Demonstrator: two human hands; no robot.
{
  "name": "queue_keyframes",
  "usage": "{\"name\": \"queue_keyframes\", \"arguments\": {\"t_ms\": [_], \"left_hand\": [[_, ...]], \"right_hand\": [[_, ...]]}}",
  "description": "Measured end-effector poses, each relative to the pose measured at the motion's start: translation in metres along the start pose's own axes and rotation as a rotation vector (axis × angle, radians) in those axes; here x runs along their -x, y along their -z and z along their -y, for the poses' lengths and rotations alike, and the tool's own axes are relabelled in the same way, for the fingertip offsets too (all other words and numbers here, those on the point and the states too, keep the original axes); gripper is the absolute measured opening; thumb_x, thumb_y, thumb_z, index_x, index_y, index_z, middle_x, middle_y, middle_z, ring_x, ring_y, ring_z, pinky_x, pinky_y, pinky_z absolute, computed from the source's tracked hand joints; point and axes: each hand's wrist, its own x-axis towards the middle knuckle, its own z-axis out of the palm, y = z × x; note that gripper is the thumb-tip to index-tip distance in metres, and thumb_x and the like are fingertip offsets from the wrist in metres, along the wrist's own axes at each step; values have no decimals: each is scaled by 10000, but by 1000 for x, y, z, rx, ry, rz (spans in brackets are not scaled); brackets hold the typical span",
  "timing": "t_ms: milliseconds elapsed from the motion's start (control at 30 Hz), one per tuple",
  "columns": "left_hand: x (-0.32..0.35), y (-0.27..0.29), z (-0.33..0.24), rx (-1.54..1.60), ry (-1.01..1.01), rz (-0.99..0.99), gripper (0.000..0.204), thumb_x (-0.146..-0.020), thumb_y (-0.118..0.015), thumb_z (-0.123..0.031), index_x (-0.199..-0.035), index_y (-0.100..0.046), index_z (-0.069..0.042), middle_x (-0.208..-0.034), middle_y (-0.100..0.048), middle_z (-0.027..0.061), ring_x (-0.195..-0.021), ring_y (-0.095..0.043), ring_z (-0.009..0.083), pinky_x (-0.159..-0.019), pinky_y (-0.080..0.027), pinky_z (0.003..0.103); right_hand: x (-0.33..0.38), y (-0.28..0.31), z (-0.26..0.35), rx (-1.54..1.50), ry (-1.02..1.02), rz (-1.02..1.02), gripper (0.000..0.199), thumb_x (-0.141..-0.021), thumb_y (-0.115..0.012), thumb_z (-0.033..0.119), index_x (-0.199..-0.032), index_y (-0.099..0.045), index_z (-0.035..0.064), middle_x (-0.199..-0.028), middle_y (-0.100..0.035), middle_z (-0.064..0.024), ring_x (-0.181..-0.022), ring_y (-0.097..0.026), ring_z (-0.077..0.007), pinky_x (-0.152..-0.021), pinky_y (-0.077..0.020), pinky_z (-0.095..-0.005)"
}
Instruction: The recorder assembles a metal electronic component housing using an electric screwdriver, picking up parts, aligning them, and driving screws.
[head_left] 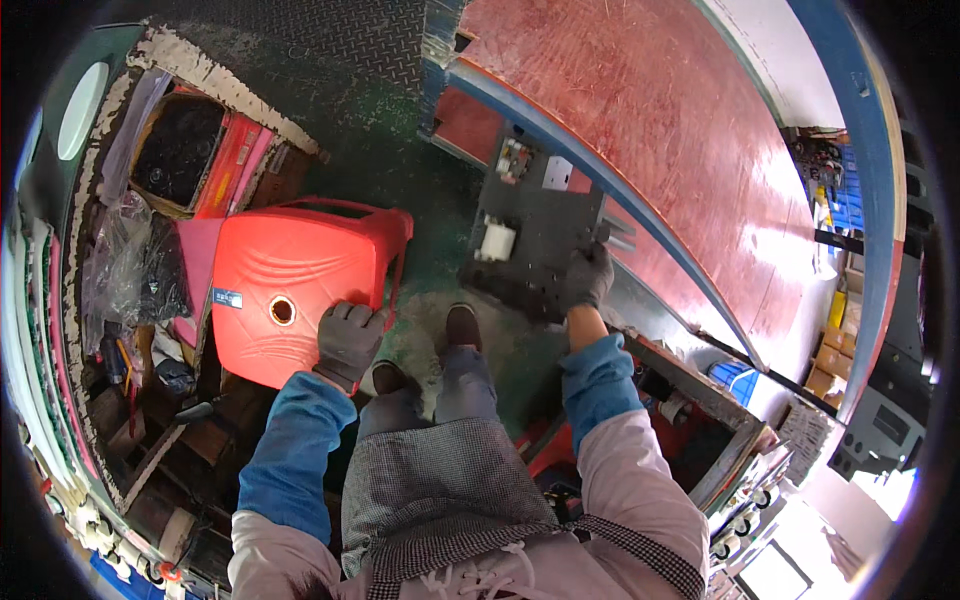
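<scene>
1. Left side: the open shelf [160,330] keeps bags and a box [180,150] of dark pieces within reach, I'd judge.
2. Left of centre: the red stool [270,290] sits seat towards the camera; the left hand [350,345] lies over its lower-right corner, seemingly to steady it. Fingers bent—whether they clamp, I cannot tell.
3. Centre: the dark board [545,225], beside the red table [620,100], bears small white parts, probably so they stay together.
4. Right of centre: the right hand [590,275], fingers curled, is at the board's right edge—a firm hold isn't clear.
</scene>
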Motion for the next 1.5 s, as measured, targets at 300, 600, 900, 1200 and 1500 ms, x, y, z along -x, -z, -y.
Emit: {"name": "queue_keyframes", "arguments": {"t_ms": [300,600,900,1200,1500], "left_hand": [[-2,-10,0,72,-13,-69,269,-686,-710,-208,-952,-692,-166,-816,-549,36,-739,-550,263,-636,-487,416],[-10,-2,3,133,-2,-106,240,-688,-705,-208,-921,-691,-152,-796,-533,17,-727,-543,241,-619,-476,390],[1,-5,8,118,21,-93,252,-711,-678,-214,-955,-716,-164,-786,-507,-9,-733,-514,209,-626,-467,351],[-7,-12,3,111,25,-76,344,-643,-723,-238,-984,-716,-193,-825,-485,-14,-771,-504,201,-637,-457,346],[-9,-9,1,67,45,-26,359,-655,-729,-234,-1009,-710,-182,-827,-495,-9,-768,-503,212,-642,-457,370]], "right_hand": [[-105,-119,57,563,386,-62,303,-886,-590,285,-1074,-702,75,-1085,-704,-209,-1004,-654,-404,-866,-504,-448],[-101,-138,64,912,402,126,634,-926,-459,612,-1265,-614,99,-1228,-642,-236,-1107,-616,-449,-909,-500,-520],[-109,-120,63,956,359,605,501,-988,-485,421,-1362,-554,95,-1407,-534,-205,-1299,-486,-385,-1068,-391,-493],[-179,-164,54,1039,342,665,510,-985,-492,410,-1376,-538,86,-1420,-517,-215,-1308,-471,-401,-1085,-373,-498],[-164,-186,21,1065,345,702,521,-982,-499,400,-1391,-522,78,-1433,-500,-224,-1317,-456,-418,-1101,-356,-503]]}}
